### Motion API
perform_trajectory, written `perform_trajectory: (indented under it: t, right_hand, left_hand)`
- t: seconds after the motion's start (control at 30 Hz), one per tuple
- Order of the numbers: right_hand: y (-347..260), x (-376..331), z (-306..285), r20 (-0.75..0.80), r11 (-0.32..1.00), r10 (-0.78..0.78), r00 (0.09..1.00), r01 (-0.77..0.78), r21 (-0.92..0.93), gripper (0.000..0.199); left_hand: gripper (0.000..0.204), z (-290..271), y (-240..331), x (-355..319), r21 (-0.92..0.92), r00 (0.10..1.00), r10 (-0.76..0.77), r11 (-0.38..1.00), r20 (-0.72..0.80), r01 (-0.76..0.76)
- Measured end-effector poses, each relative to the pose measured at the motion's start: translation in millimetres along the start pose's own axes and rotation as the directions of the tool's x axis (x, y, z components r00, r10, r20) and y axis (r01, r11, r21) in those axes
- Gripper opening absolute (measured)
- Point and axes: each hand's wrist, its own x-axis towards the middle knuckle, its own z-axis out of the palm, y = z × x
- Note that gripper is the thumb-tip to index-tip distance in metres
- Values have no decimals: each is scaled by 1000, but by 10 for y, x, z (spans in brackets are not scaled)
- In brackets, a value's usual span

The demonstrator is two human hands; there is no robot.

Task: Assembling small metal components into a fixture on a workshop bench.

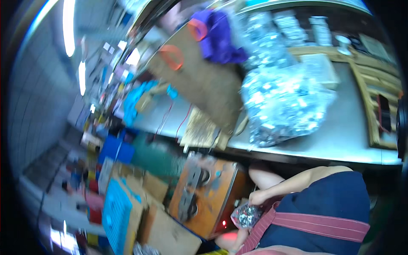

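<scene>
While the picture is blurred, a hand is seen low, beside the orange box, its fingers curled on a small clear bag of shiny parts. Which hand it is cannot be told. A large bag of parts lies on the table.

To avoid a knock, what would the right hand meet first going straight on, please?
Probably the orange machine, just beyond the right hand and the bag of shiny parts it holds; blur leaves depth unclear.
</scene>
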Motion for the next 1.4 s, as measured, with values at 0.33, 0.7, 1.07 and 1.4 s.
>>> perform_trajectory:
  t: [0.33,0.7,1.07,1.4]
  right_hand:
    - [-574,-156,-284,-36,900,-290,956,285,331,39]
    - [-1893,-90,658,434,711,-590,681,184,678,38]
    - [-1719,209,1244,555,828,-480,680,142,543,37]
    - [-1668,169,1797,631,875,-411,658,92,475,32]
  left_hand:
    - [17,-2034,1630,-310,-870,922,-320,365,217,332]
    - [28,-2501,2942,-2212,-933,753,-656,304,-59,192]
    - [26,-1834,4693,-4003,-807,-117,-825,565,-553,-173]
    - [21,162,4881,-4900,-851,-522,-849,215,79,-479]
